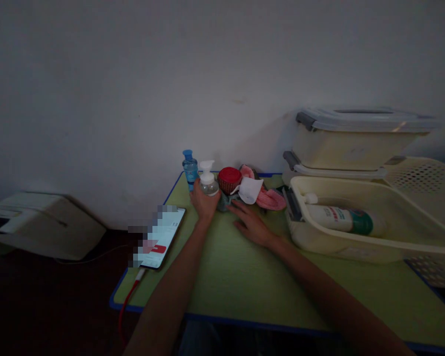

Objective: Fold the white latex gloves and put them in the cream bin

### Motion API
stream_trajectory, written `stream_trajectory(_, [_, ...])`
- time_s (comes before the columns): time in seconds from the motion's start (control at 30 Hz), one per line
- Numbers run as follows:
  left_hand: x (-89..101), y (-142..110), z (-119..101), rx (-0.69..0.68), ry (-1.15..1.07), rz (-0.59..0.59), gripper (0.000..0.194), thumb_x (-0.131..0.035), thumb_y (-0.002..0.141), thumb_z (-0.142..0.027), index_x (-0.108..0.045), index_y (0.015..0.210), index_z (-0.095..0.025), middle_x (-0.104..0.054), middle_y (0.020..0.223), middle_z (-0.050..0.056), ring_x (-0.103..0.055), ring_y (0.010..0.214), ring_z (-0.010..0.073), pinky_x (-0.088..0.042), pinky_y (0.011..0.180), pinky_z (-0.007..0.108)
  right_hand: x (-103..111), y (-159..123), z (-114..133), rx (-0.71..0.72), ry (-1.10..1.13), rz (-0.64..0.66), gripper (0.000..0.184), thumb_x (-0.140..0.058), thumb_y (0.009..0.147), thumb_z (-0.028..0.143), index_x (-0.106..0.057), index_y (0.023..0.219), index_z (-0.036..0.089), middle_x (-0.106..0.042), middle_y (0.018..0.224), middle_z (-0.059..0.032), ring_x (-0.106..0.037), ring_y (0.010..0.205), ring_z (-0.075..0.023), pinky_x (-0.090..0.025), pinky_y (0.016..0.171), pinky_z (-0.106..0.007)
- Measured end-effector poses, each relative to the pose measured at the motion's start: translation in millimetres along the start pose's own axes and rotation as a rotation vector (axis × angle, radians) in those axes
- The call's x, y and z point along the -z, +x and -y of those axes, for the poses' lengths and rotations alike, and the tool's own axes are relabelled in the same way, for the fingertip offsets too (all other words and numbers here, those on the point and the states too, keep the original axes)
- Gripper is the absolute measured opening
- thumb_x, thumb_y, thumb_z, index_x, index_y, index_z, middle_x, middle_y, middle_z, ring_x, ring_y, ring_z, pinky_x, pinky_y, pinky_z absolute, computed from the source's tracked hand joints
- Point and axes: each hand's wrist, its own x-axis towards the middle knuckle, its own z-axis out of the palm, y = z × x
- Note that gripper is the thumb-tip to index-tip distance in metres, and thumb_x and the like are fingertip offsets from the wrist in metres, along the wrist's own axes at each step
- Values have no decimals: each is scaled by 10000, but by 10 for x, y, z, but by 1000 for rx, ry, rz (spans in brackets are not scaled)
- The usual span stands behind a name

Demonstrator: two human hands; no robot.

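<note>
My left hand (203,201) wraps around one clear pump bottle (208,182); one blue bottle (190,169) stands just behind it. My right hand (252,225) lies flat and open on the green table (226,277), one red cap (229,179) beyond its fingertips. Bare tabletop stretches from both wrists to the near edge.

A green table (244,277) with a blue edge stands against a pale wall. A phone (162,236) on a red cable (128,296) lies at its left edge. On the right, 2 lidded tubs (352,143) are stacked behind an open basket (374,242) holding a white-and-green bottle (337,218).
</note>
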Motion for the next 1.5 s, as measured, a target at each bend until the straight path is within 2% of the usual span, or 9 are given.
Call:
stream_trajectory(0.13, [-15, -37, 7, -79, -59, 56, 734, -780, 545, -353, -476, 1186, -161, -597, 1144, 156, -550, 1069, 319, -424, 896, 443, -92, 330, -205, -37, 11, -56, 529, -488, 736, 113, -504, 1263, 157, -486, 1305, -151, -434, 1236, -260, -322, 1047, -497])
stream_trajectory(0.27, [-54, -91, 3, -186, -160, 205, 751, -812, 509, -358, -486, 1154, -155, -599, 1109, 152, -542, 1073, 315, -427, 897, 439, -140, 698, -367, -30, 82, -79, 479, -476, 681, 65, -576, 1139, 162, -597, 1166, -120, -532, 1119, -241, -388, 997, -455])
stream_trajectory(0.4, [-72, -116, -14, -225, -278, 318, 740, -805, 520, -387, -485, 1144, -154, -591, 1110, 142, -540, 1074, 296, -424, 912, 434, -105, 823, -428, -39, 157, -117, 460, -478, 679, 90, -573, 1122, 167, -636, 1114, -95, -572, 1053, -233, -388, 994, -453])
stream_trajectory(0.6, [-36, -127, -60, -220, -434, 477, 689, -794, 546, -358, -489, 1128, -152, -602, 1107, 139, -562, 1051, 285, -438, 903, 439, -110, 513, -326, -109, 191, -220, 540, -438, 692, 104, -483, 1220, 209, -558, 1244, -90, -479, 1205, -243, -322, 1058, -463])
stream_trajectory(0.83, [-42, -373, -287, -142, -636, 663, 675, -790, 540, -298, -471, 1115, -145, -610, 1065, 106, -591, 1005, 250, -464, 885, 393, -3, 29, -186, -160, 208, -188, 747, -537, 596, 129, -327, 1310, 184, -428, 1365, -125, -388, 1288, -271, -298, 1087, -439])
stream_trajectory(1.0, [-71, -496, -418, 95, -788, 667, 571, -785, 522, -315, -520, 1008, -176, -620, 993, 70, -600, 948, 246, -469, 867, 399, 67, -166, -42, -207, 191, -166, 779, -600, 676, 277, -237, 1359, 181, -387, 1383, -141, -359, 1303, -286, -306, 1078, -467])
stream_trajectory(1.17, [-73, -461, -434, 213, -859, 618, 330, -663, 677, -420, -557, 903, -205, -645, 888, 47, -616, 934, 250, -478, 861, 405, 55, -190, 74, -233, 188, -150, 794, -586, 750, 408, -175, 1393, 188, -359, 1408, -153, -412, 1262, -285, -367, 1032, -485])
stream_trajectory(1.37, [-184, -399, -343, 253, -899, 630, 370, -549, 760, -547, -581, 847, -188, -662, 837, 56, -641, 893, 242, -510, 832, 392, 83, -194, 121, -236, 171, -161, 809, -562, 777, 473, -157, 1408, 170, -338, 1430, -155, -389, 1286, -285, -347, 1048, -497])
stream_trajectory(1.5, [-271, -387, -295, 395, -1012, 693, 426, -551, 743, -594, -595, 828, -179, -667, 859, 63, -633, 956, 249, -502, 869, 407, 109, -205, 154, -251, 171, -144, 862, -545, 779, 517, -102, 1424, 157, -289, 1457, -164, -333, 1325, -289, -319, 1065, -504])
